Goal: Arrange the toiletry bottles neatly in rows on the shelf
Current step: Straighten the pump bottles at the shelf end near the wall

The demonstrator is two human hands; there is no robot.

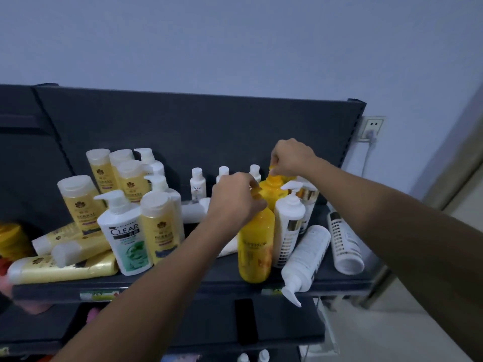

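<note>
white pump bottles (288,220) beside yellow bottle (256,246)

The left hand (235,198) gripped the front yellow bottle's (256,246) pump; the right hand (291,156) pinched the rear yellow bottle's (273,189) pump. White bottles (307,257) lay beside them on the shelf (183,286).

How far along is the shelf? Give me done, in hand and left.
Done: a cluster of pale yellow bottles and three small white bottles stand upright at the back. In hand: the left hand grips the front yellow pump bottle; the right hand grips the pump of the one behind. Left: pale yellow bottles lying at left and white pump bottles lying at right.
</note>
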